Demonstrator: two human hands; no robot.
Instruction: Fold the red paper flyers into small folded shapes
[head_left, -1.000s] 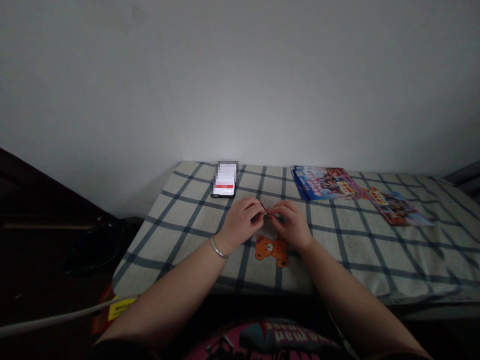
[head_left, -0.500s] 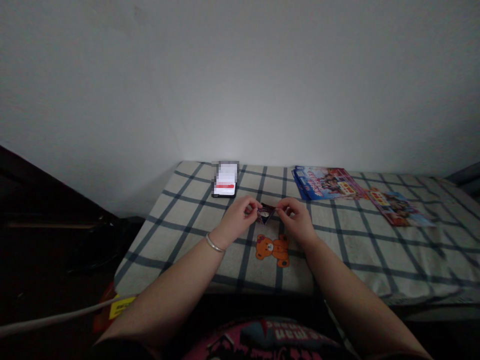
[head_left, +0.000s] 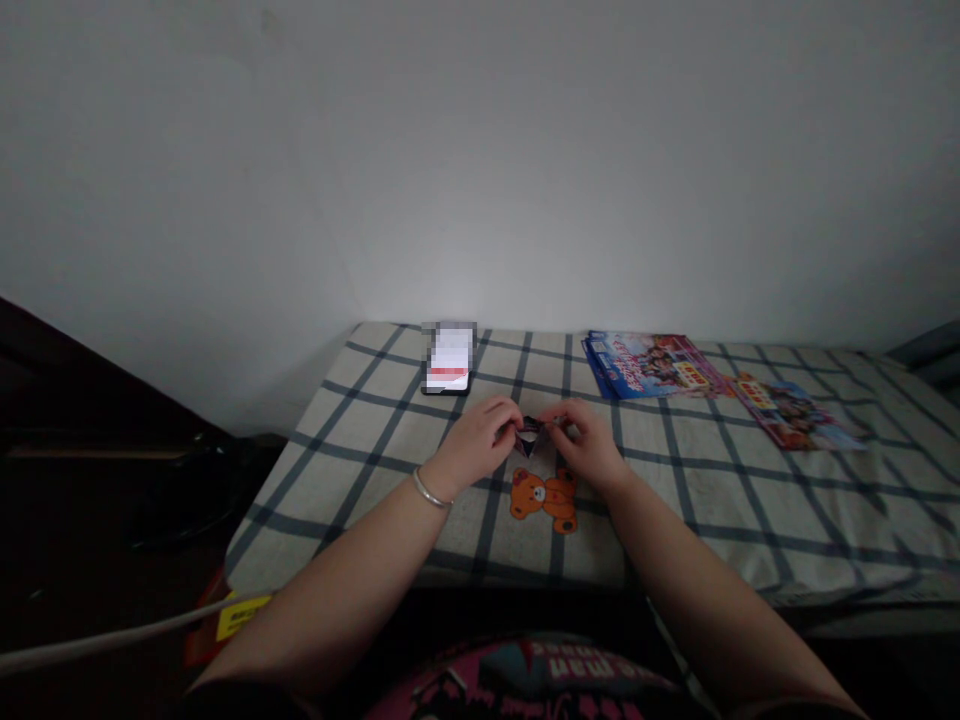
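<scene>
Between my hands is a small piece of dark printed paper (head_left: 529, 438), folded, with a pale patch and a downward point. My left hand (head_left: 486, 432), with a silver bracelet at the wrist, pinches its left end. The right end is pinched in my right hand (head_left: 585, 440). Fingers hide parts of both ends. Just below the paper lies an orange teddy bear figure (head_left: 543, 499), flat on the checked cloth.
A checked tablecloth (head_left: 345, 470) covers the table against a pale wall (head_left: 480, 180). A phone (head_left: 449, 358) with a lit screen lies at the back left. Colourful printed booklets (head_left: 652, 365) lie at the back right, and another printed sheet (head_left: 799, 412) lies farther right.
My hands have come slightly closer together, with the fingers curled further round the paper's ends. The paper now sits a little lower, with its top fold more bent.
</scene>
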